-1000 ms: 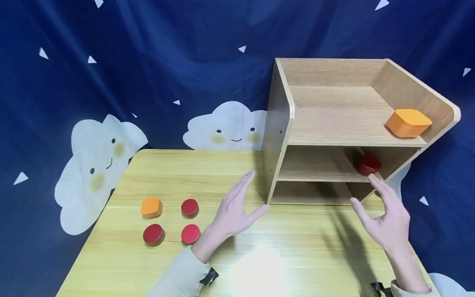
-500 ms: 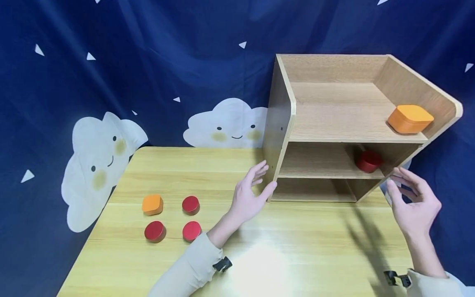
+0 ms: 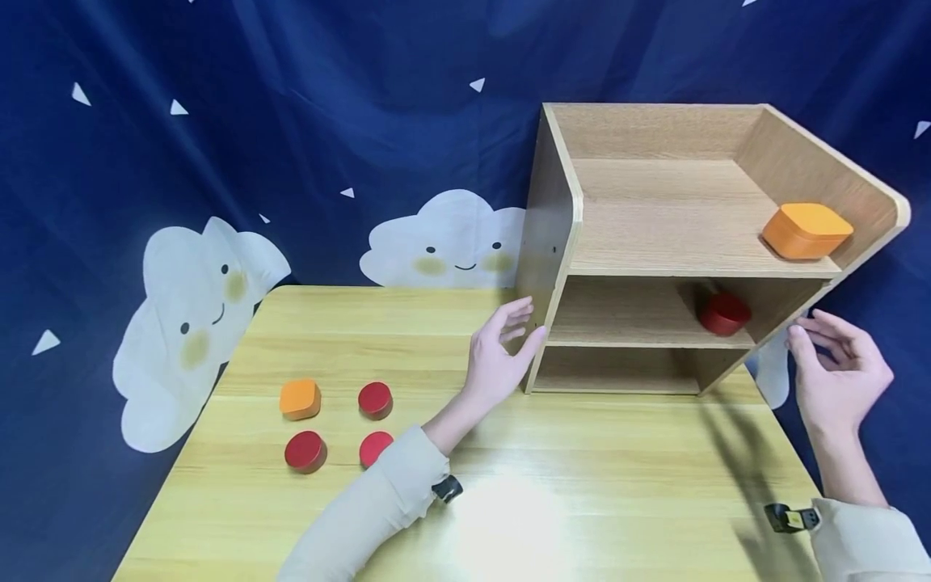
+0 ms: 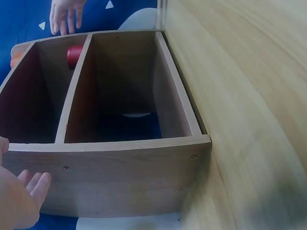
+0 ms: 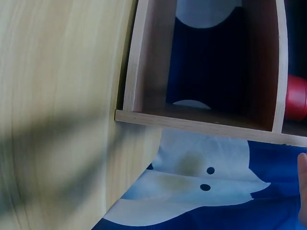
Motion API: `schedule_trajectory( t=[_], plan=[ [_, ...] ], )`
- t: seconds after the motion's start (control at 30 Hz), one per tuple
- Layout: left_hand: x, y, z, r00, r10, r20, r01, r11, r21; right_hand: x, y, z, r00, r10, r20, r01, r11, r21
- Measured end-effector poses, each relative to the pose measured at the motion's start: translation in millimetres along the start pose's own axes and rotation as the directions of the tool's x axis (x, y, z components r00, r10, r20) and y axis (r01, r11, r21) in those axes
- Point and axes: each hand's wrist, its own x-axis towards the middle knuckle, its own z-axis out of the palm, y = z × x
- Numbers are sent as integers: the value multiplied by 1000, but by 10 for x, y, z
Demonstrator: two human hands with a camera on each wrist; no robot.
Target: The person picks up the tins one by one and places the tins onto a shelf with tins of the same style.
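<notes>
A small wooden shelf unit [image 3: 655, 218] stands on the table between my two hands. My left hand [image 3: 498, 360] is right at its left side panel, thumb apart from the loosely bent fingers. By the lower right edge of the unit is my right hand [image 3: 840, 380], fingers bent, with nothing seen in its grasp. An orange rounded box [image 3: 807, 232] sits at the right of the top shelf. Under it, on the middle shelf, is a round red box [image 3: 725, 314]. The left wrist view shows part of the left hand [image 4: 21, 196] beside the side panel.
On the left of the table [image 3: 451, 323] lie an orange rounded block [image 3: 300, 399] and several round red ones, such as the red piece [image 3: 305, 452]. The left sleeve partly covers another red piece [image 3: 374, 447]. A blue cloud-patterned curtain [image 3: 407, 105] hangs behind.
Both hands have moved: the left one up and right to the unit's left side, the right one right and up past its front to its right side. The boxes stay in place.
</notes>
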Motion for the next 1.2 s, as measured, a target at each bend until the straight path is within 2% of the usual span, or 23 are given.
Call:
schedule_trajectory(
  t=[0.13,0.37,0.5,0.63,0.77,1.0,1.2],
  plan=[
    [63,5,60,1000,-3,-23,3,1000,-1,61,37,30,999,47,-5,-46,995,86],
    [130,15,145,998,-20,-61,21,1000,20,115,65,83,1000,10,-2,-10,968,252],
    [164,20,183,997,-29,-74,29,1000,3,146,75,101,999,37,1,-35,938,344],
    [182,31,206,995,-42,-95,42,999,3,176,94,106,994,109,5,-101,895,435],
    [196,21,223,993,-39,-108,41,999,16,184,110,108,992,121,16,-116,896,429],
    [201,-7,227,992,-4,-125,4,1000,-3,180,109,141,989,148,4,-130,853,505],
    [191,-3,231,990,33,-139,-37,999,-25,172,109,148,986,164,-14,-134,847,515]
  ],
)
